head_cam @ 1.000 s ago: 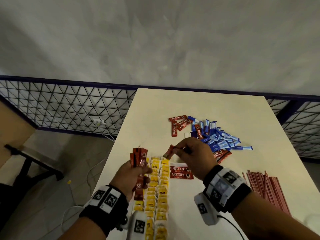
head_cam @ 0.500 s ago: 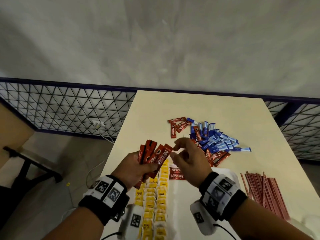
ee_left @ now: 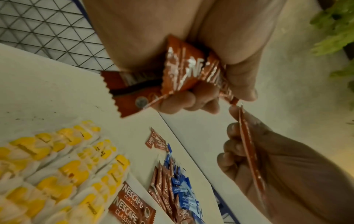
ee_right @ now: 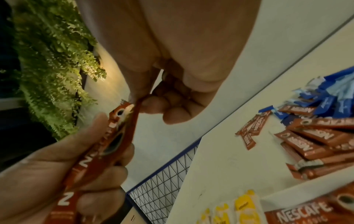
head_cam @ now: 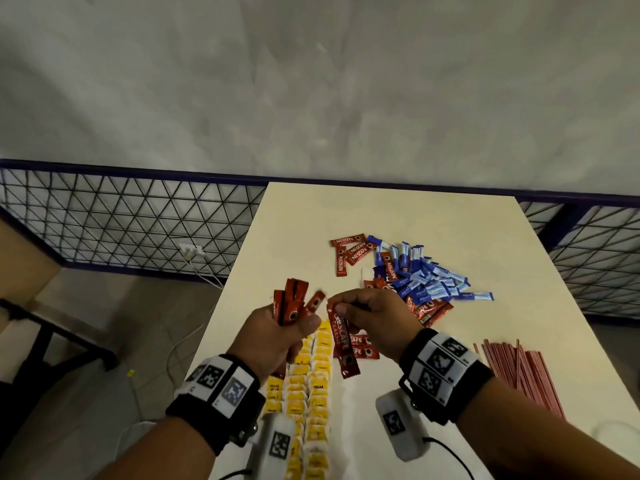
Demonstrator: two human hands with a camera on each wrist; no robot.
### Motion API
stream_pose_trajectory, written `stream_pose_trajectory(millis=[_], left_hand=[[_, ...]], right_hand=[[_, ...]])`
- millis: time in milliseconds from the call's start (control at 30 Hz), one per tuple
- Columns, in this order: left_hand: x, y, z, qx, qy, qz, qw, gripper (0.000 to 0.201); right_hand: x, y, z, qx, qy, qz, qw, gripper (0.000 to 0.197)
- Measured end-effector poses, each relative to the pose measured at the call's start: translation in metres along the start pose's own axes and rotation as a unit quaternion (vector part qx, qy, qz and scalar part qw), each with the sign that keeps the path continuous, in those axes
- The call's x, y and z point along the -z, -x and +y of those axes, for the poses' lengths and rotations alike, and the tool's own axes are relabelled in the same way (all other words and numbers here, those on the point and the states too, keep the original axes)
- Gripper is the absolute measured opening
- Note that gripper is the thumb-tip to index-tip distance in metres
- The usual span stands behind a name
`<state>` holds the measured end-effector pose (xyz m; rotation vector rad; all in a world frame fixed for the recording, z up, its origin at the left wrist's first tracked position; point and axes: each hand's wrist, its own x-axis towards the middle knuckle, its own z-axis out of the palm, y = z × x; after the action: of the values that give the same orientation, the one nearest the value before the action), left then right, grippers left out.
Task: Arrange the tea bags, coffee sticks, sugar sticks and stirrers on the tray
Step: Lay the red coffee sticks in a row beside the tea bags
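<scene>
Head view has the left hand fisted round a fanned bunch of glossy red Nescafé sticks, the right hand pinching one hanging stick by its crimped top above the yellow tea bags; left wrist view adds zigzag-cut foil ends; blue sugar sticks lie heaped beyond

Right wrist view. The right hand pinches the top edge of a red Nescafé coffee stick between thumb and fingertips. Below it, the left hand grips a bundle of coffee sticks. Right of the bundle, on the cream table, lies a mixed pile of coffee sticks and blue sugar sticks; yellow tea bags lie below the pile.
</scene>
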<state>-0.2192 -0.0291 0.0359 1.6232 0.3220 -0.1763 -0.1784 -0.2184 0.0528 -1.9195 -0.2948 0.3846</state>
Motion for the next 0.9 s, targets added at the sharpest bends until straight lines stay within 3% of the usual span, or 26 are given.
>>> stream_pose_trajectory(millis=[100,200,267,367,433,533,667,800,900], left_hand=[[-0.006,0.001,0.003,-0.005,0.064,0.029,0.997,0.031],[-0.015,0.004,0.010,-0.011,0.080,-0.006,0.997,0.008],[-0.017,0.002,0.011,0.001,0.080,-0.008,0.997,0.004],[-0.018,-0.006,0.006,0.022,0.139,0.064,0.988,0.006],[-0.020,-0.010,0.001,0.034,0.207,0.119,0.971,0.006],[-0.028,-0.013,-0.006,0.048,0.273,0.152,0.949,0.010],[-0.033,-0.014,-0.019,0.060,0.200,0.162,0.965,0.007],[-0.018,-0.012,-0.035,0.069,0.111,0.172,0.976,0.011],[-0.009,-0.007,-0.042,0.067,0.095,0.174,0.978,0.010]], right_hand=[[0.001,-0.003,-0.003,-0.006,0.011,-0.018,1.000,0.014],[-0.002,-0.005,-0.004,0.000,0.055,-0.025,0.998,0.022],[-0.002,-0.005,-0.003,-0.004,0.073,-0.016,0.997,0.020],[0.002,-0.002,0.002,-0.021,0.041,0.028,0.999,0.006],[0.006,0.001,0.007,-0.042,0.054,0.039,0.997,0.014],[0.007,0.006,0.015,-0.094,-0.020,0.041,0.995,0.013],[0.010,0.011,0.036,-0.152,-0.104,0.077,0.980,0.011],[0.024,0.023,0.088,-0.242,0.038,0.075,0.967,0.012],[0.019,0.027,0.120,-0.312,0.081,0.052,0.945,0.013]])
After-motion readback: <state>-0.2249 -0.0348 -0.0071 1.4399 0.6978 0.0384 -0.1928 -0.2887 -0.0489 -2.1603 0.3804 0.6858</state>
